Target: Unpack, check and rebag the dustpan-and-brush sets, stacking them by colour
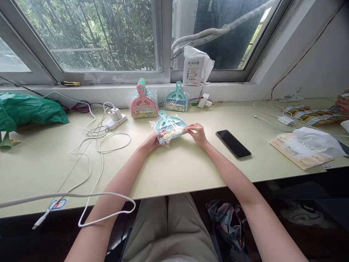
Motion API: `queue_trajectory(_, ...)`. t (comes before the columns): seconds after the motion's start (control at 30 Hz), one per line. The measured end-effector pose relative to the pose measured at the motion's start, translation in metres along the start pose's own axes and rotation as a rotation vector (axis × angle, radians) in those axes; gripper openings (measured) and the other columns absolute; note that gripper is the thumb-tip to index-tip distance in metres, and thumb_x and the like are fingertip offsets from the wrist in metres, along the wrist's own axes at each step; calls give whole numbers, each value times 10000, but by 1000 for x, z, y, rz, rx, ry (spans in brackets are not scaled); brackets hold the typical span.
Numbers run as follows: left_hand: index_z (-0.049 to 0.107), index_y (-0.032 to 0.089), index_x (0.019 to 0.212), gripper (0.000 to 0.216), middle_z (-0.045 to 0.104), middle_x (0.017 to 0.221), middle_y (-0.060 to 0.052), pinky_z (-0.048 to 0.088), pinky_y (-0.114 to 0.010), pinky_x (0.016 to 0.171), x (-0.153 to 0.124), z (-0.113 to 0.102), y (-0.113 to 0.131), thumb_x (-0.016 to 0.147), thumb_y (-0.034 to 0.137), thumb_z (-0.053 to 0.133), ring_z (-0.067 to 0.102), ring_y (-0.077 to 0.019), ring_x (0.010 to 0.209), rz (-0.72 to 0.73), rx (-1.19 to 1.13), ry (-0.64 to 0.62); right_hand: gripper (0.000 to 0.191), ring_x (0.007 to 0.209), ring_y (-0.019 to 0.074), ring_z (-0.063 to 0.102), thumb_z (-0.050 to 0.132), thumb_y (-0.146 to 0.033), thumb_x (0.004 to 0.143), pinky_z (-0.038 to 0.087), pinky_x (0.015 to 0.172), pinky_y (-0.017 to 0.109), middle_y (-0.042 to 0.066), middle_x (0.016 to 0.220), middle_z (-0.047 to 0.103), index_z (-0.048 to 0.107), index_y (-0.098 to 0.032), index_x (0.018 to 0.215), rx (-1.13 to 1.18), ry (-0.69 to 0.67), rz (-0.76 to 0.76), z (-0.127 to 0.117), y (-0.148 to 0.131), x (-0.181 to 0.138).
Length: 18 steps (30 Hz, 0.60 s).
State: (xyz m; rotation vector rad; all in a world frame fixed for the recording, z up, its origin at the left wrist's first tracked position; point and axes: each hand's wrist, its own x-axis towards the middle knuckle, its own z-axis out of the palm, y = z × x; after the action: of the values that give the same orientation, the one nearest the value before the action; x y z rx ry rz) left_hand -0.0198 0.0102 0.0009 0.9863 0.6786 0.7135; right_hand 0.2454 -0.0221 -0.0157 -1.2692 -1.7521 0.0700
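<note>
Between my two hands is a small teal dustpan and brush set [170,128] in a clear plastic wrapper, tilted just above the pale table [174,171]. My left hand [153,142] grips its lower left corner, thumb on the front. At the upper right edge, my right hand [196,133] pinches the wrapper with its fingertips. Behind, a stack of wrapped sets with a pink dustpan [143,103] in front leans near the window wall. To the right of that stack stands another wrapped teal dustpan set [176,100].
A black phone [233,144] lies right of my hands, and a tissue pack [302,147] beyond it. White cables and a power strip [116,122] spread on the left, near a green bag [29,111]. Another person's hand [343,103] shows at the far right, by yellow-brown packets [313,112].
</note>
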Motion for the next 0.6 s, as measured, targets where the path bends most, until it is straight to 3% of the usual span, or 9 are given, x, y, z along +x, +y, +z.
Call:
queue_trajectory(0.17, 566, 128, 1103, 403, 697, 816, -75, 577, -302, 599, -1, 5, -3, 709, 153, 651, 657, -171, 619, -1, 60, -8, 167, 914, 235, 593, 624, -378, 879, 459, 911, 421, 26, 884, 730, 779, -314, 884, -16, 12, 104, 3, -4, -2)
queue_trajectory(0.3, 570, 135, 1137, 456, 713, 963, -106, 608, -328, 678, -1, 8, -5, 696, 170, 681, 686, -188, 720, -8, 63, 15, 157, 974, 242, 575, 630, -356, 868, 475, 932, 434, 46, 917, 693, 774, -296, 866, -3, 58, 123, 5, -6, -3)
queue_trajectory(0.43, 551, 151, 1179, 522, 687, 1120, -123, 617, -314, 676, -2, 10, -6, 685, 181, 715, 689, -184, 786, 19, 61, 5, 161, 1039, 234, 580, 651, -368, 842, 496, 945, 429, 81, 1084, 597, 764, -254, 847, 105, 110, 131, 6, -8, -4)
queue_trajectory(0.6, 484, 182, 1278, 651, 677, 1155, -129, 616, -331, 676, -4, 9, -6, 676, 197, 730, 700, -215, 838, 24, 66, -33, 243, 1162, 259, 562, 645, -431, 823, 551, 832, 381, 115, 1268, 526, 736, -215, 887, 271, 59, 244, 9, -7, -7)
